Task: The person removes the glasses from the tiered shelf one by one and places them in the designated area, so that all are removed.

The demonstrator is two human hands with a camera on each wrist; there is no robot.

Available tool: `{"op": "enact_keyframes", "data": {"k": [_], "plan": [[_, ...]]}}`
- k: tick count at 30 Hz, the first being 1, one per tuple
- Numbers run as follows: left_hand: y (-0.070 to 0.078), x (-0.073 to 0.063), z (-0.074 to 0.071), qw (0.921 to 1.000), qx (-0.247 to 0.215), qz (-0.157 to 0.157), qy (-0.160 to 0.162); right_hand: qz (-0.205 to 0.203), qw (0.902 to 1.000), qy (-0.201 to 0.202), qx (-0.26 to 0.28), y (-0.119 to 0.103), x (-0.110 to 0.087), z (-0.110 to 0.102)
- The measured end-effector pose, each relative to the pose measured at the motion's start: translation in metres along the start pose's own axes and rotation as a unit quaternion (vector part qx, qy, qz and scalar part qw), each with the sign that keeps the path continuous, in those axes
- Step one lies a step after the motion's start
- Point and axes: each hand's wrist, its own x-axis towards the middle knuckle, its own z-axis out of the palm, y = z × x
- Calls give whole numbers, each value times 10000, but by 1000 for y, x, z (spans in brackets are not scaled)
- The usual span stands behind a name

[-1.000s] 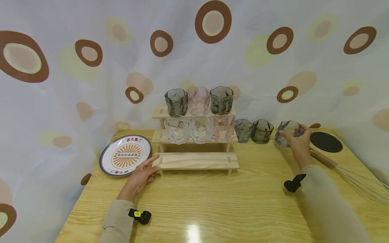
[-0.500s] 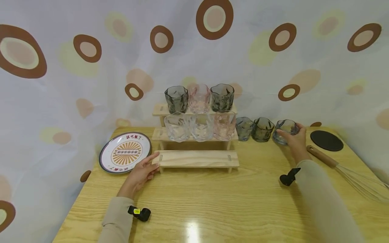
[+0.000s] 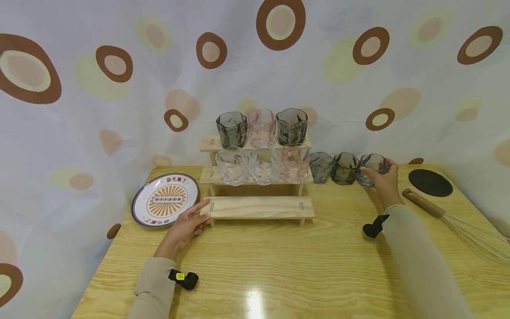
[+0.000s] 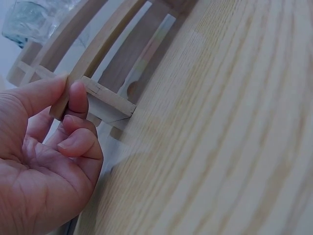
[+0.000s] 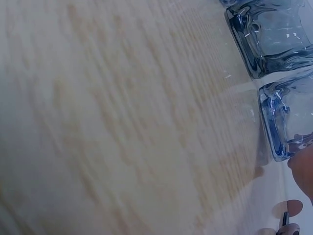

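Glasses (image 3: 292, 128) nine: six on rack (image 3: 256, 207), three beside | right grip (image 3: 385, 180) holds blue glass (image 3: 373, 165) | left grip (image 3: 185, 228) pinches rack

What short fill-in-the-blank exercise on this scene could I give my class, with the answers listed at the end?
By height, the left hand pinches the ____ of the three shelves on the wooden rack.
Two dark grey glasses on the top shelf have a ____ glass between them.
Counting the bluish glass in the right hand, ____ glasses are off the rack.
In the head view, the white plate lies to the ____ of the rack.
Missing words: lowest; pink; three; left.
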Motion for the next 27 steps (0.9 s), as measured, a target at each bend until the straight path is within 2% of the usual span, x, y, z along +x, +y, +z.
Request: {"op": "enact_keyframes", "data": {"k": [15, 22, 27], "plan": [[-3, 0, 2, 10000, 13, 24, 46, 124, 9993, -256, -230, -6, -7, -4], [-3, 1, 3, 10000, -37, 20, 28, 77, 9960, -662, -590, -6, -13, -11], [-3, 1, 2, 10000, -52, 10, 52, 100, 9947, -723, -727, -5, -14, -12]]}}
